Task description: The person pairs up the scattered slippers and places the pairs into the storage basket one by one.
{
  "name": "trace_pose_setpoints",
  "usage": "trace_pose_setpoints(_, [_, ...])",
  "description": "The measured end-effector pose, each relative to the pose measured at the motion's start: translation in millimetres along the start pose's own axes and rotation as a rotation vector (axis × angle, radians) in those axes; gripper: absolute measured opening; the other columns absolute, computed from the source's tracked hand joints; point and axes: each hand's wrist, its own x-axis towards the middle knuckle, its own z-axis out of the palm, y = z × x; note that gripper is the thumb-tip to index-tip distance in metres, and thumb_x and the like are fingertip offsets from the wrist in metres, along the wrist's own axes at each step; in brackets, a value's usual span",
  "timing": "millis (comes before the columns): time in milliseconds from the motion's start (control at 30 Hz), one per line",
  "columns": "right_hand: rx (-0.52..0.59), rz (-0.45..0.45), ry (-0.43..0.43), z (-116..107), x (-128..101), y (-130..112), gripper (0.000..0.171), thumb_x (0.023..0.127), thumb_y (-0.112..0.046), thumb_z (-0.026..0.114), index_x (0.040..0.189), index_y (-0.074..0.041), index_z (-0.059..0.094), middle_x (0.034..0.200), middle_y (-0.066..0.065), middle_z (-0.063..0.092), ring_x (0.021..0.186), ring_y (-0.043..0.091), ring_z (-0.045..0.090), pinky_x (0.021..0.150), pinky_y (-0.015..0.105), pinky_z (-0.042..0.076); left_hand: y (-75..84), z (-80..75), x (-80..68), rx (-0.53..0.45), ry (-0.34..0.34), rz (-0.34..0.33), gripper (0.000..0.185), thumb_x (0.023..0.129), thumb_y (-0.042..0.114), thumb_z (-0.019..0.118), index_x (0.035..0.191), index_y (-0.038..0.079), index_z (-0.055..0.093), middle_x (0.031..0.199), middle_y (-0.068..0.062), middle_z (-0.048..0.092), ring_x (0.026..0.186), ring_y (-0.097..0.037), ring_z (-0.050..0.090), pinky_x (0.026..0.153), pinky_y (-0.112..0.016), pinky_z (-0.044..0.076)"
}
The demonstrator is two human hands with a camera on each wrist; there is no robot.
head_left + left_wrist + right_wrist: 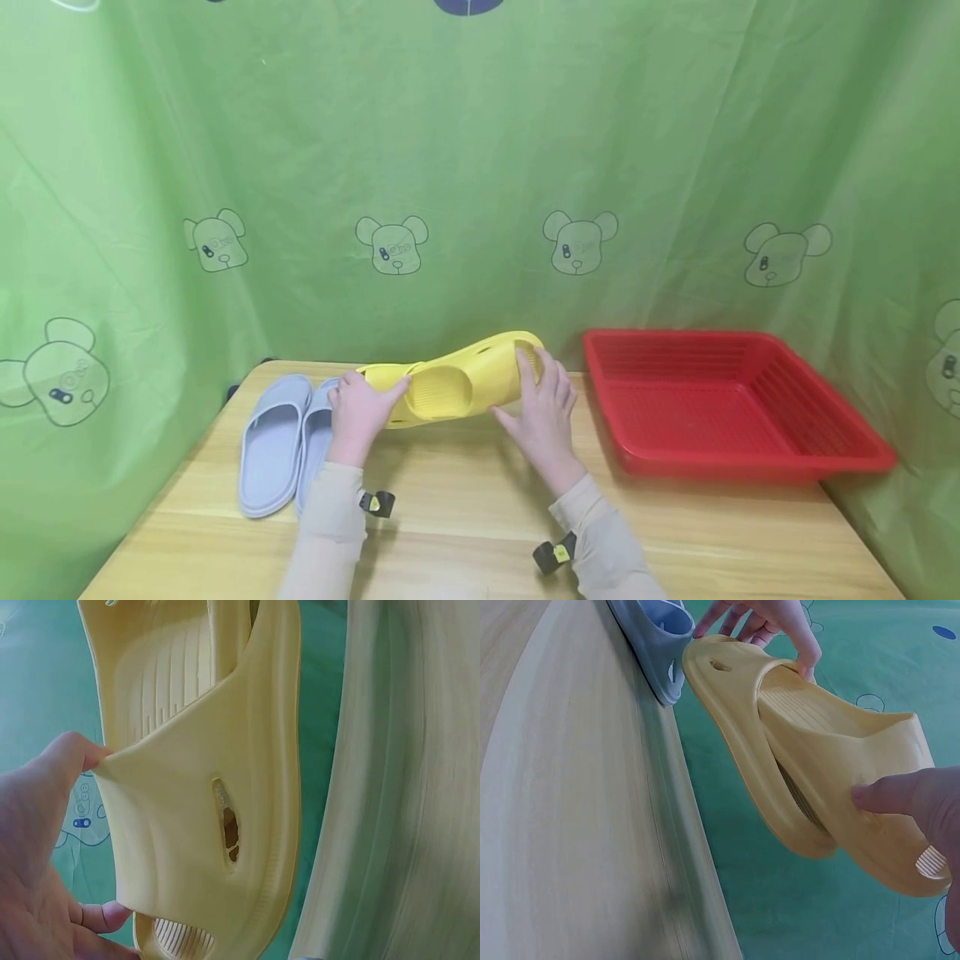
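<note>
A pair of yellow slippers, nested sole to sole with toes at opposite ends, is held above the table's far part. My left hand grips the left end; in the left wrist view its thumb presses the strap's edge of one yellow slipper and a finger touches the toe opening. My right hand holds the right end, with its thumb on the strap of the other yellow slipper. The right hand's other fingers are mostly out of the right wrist view.
Grey-blue slippers lie side by side on the wooden table, left of my left hand. A red plastic basket stands at the right. Behind the table's far edge hangs a green curtain with bear faces.
</note>
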Motion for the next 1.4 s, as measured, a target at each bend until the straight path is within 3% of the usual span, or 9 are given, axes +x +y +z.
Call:
trace_pose_setpoints(467, [0.002,-0.092,-0.041,1.2,0.3,6.3,0.109,0.054,-0.024,0.096,0.147,-0.012,0.04,0.154,0.022,0.027,0.144,0.041,0.019,0.114,0.06,0.021,-4.8,-6.7,2.8,-0.021,-0.061,0.005,0.104,0.073,0.073,0.065,0.129,-0.011,0.04,0.125,-0.029,0.05,0.118,-0.045,0.04,0.099,-0.052,0.041])
trace_pose_setpoints(767, [-0.087,-0.214,-0.136,-0.5,1.6,11.4,0.107,0.057,-0.035,0.094,0.148,-0.02,0.04,0.156,0.015,0.032,0.144,0.041,0.025,0.119,0.06,0.016,-7.8,-10.2,2.8,0.006,-0.087,0.037,0.102,0.073,0.071,0.066,0.131,-0.009,0.04,0.128,-0.028,0.05,0.124,-0.045,0.037,0.104,-0.053,0.039])
trace_pose_setpoints(1133, [-0.106,-0.311,-0.197,0.9,0.9,12.4,0.103,0.055,-0.039,0.093,0.145,-0.023,0.045,0.151,0.012,0.04,0.143,0.039,0.028,0.117,0.063,0.021,-11.0,-11.7,2.7,0.029,-0.095,0.088,0.097,0.074,0.069,0.067,0.128,-0.007,0.042,0.124,-0.027,0.053,0.124,-0.047,0.04,0.102,-0.054,0.041])
trace_pose_setpoints(1400, [-0.121,-0.3,-0.23,-1.1,0.7,10.3,0.1,0.058,-0.04,0.091,0.144,-0.024,0.045,0.147,0.013,0.045,0.14,0.039,0.035,0.115,0.062,0.025,-11.8,-8.0,4.0,0.042,-0.082,0.092,0.098,0.072,0.072,0.066,0.125,-0.007,0.043,0.123,-0.026,0.053,0.122,-0.046,0.041,0.099,-0.052,0.043])
